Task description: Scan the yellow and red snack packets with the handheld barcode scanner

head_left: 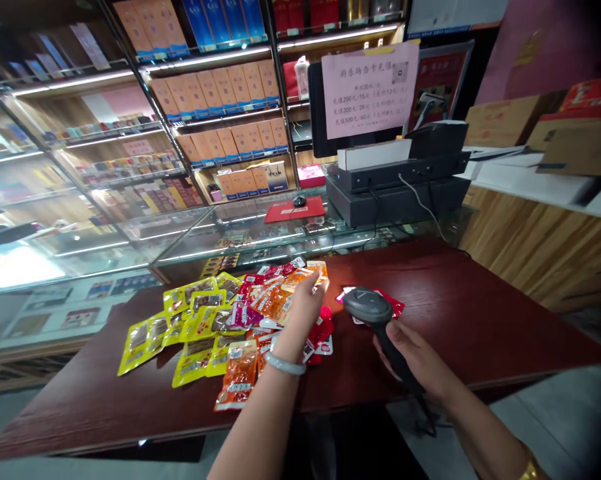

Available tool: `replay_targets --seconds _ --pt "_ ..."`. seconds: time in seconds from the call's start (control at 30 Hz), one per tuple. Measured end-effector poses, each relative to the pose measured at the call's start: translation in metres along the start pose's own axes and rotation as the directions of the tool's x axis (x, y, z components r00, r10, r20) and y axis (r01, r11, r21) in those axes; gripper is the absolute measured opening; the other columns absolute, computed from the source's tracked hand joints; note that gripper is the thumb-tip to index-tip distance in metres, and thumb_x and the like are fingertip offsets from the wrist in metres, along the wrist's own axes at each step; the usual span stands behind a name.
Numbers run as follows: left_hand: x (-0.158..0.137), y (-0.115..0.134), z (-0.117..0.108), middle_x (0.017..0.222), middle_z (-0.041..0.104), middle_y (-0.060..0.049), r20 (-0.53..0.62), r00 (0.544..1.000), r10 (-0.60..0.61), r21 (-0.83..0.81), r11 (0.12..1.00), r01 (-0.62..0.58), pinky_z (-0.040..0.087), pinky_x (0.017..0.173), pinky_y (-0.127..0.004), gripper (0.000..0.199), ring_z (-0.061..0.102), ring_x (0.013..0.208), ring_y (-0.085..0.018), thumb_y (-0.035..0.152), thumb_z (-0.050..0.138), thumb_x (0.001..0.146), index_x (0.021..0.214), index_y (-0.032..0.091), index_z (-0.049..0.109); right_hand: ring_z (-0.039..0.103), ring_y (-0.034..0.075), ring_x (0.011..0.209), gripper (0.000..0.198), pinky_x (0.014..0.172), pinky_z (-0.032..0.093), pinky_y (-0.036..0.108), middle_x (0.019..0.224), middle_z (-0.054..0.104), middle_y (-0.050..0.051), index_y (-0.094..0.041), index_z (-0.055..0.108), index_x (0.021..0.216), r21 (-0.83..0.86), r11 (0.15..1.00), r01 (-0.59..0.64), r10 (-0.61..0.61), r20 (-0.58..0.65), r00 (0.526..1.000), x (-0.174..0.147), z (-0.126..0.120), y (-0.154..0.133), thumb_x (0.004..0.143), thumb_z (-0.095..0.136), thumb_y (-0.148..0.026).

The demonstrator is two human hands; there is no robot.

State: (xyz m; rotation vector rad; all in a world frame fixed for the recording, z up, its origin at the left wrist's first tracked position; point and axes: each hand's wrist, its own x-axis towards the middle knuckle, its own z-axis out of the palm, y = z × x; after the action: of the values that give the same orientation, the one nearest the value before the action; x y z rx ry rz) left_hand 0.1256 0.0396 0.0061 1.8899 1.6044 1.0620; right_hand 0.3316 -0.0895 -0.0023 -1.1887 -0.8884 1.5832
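My right hand [405,350] grips the handle of a dark barcode scanner [368,305]. Its head is over a red snack packet [393,303] that lies partly hidden on the table. My left hand [308,297], with a pale bangle at the wrist, is at the right side of a heap of snack packets. Its fingers are curled on an orange snack packet [318,267] at the back of the heap; the grip is partly hidden. Yellow snack packets [195,327] spread to the left, with more orange packets [240,370] and red packets [323,327] around my left forearm.
The dark red table [455,300] meets a glass display counter [220,233]. Behind are a mouse [299,201] on a red mat [280,211], a monitor with a pink notice [368,87], and a black cash drawer [395,197]. Cardboard boxes [575,143] stand at right.
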Motion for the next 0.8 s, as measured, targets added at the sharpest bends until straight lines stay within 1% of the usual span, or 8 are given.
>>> replay_targets --seconds 0.03,0.1,0.17,0.23,0.3,0.4,0.57,0.8 --pt "-0.006 -0.004 -0.012 0.121 0.071 -0.01 -0.005 1.0 0.013 0.042 0.999 -0.013 0.045 0.099 -0.035 0.032 0.063 0.113 -0.023 0.031 0.055 0.092 0.117 0.019 0.071 0.052 0.008 0.048 0.056 0.042 0.038 0.018 0.067 0.06 -0.004 -0.021 0.057 0.083 -0.013 1.0 0.003 -0.003 0.019 1.0 0.0 0.0 0.001 0.072 0.068 -0.074" --pt "-0.026 -0.01 -0.037 0.113 0.072 -0.009 0.006 0.999 0.051 0.252 0.966 -0.051 0.044 0.1 -0.037 0.026 0.063 0.109 -0.024 0.034 0.057 0.091 0.105 0.02 0.074 0.05 0.008 0.048 0.056 0.041 0.037 0.017 0.067 0.058 -0.004 -0.02 0.055 0.082 -0.041 0.999 0.01 -0.008 0.052 0.999 0.0 0.0 0.003 0.074 0.067 -0.074" --pt "-0.05 -0.012 -0.055 0.107 0.072 -0.01 0.079 0.997 0.018 0.512 0.857 -0.056 0.044 0.096 -0.042 0.03 0.062 0.106 -0.029 0.045 0.06 0.088 0.1 0.022 0.074 0.05 0.008 0.048 0.055 0.042 0.038 0.017 0.067 0.057 -0.004 -0.02 0.056 0.085 -0.063 0.998 0.01 -0.006 0.064 0.998 -0.001 0.0 0.006 0.076 0.065 -0.073" --pt "-0.071 -0.012 -0.061 0.104 0.07 -0.012 0.128 0.99 -0.051 0.683 0.728 -0.051 0.043 0.093 -0.046 0.04 0.059 0.108 -0.033 0.056 0.063 0.083 0.096 0.019 0.072 0.05 0.008 0.05 0.054 0.044 0.039 0.017 0.067 0.057 -0.004 -0.02 0.057 0.087 -0.07 0.997 -0.011 0.015 0.063 0.998 -0.003 0.0 0.011 0.077 0.065 -0.073" --pt "-0.084 -0.012 -0.058 0.107 0.068 -0.013 0.163 0.982 -0.091 0.75 0.659 -0.063 0.042 0.092 -0.047 0.046 0.058 0.109 -0.036 0.061 0.064 0.08 0.095 0.018 0.069 0.049 0.007 0.05 0.055 0.043 0.037 0.017 0.068 0.057 -0.004 -0.02 0.056 0.088 -0.065 0.997 -0.036 0.041 0.067 0.997 -0.004 0.0 0.015 0.076 0.065 -0.073" --pt "-0.088 -0.013 -0.048 0.106 0.069 -0.013 0.162 0.982 -0.101 0.738 0.673 -0.052 0.042 0.09 -0.045 0.045 0.058 0.11 -0.034 0.058 0.064 0.082 0.1 0.017 0.064 0.048 0.007 0.05 0.055 0.044 0.037 0.016 0.069 0.057 -0.004 -0.02 0.056 0.087 -0.068 0.996 -0.05 0.056 0.089 0.994 -0.007 -0.001 0.021 0.076 0.065 -0.073" --pt "-0.081 -0.015 -0.043 0.094 0.072 -0.01 0.068 0.991 -0.112 0.655 0.754 0.041 0.041 0.088 -0.041 0.031 0.064 0.104 -0.03 0.043 0.058 0.091 0.108 0.017 0.059 0.047 0.006 0.049 0.058 0.043 0.034 0.016 0.068 0.057 -0.004 -0.02 0.058 0.09 -0.073 0.995 -0.064 0.07 0.084 0.994 -0.006 -0.001 0.026 0.075 0.064 -0.075" --pt "-0.075 -0.015 -0.031 0.096 0.072 -0.006 0.01 0.995 -0.1 0.491 0.867 0.082 0.043 0.083 -0.034 0.028 0.065 0.098 -0.026 0.037 0.072 0.082 0.102 0.02 0.063 0.047 0.007 0.05 0.056 0.044 0.035 0.018 0.068 0.056 -0.003 -0.02 0.058 0.09 -0.058 0.998 -0.004 0.011 0.122 0.992 -0.008 0.002 0.02 0.077 0.064 -0.074"
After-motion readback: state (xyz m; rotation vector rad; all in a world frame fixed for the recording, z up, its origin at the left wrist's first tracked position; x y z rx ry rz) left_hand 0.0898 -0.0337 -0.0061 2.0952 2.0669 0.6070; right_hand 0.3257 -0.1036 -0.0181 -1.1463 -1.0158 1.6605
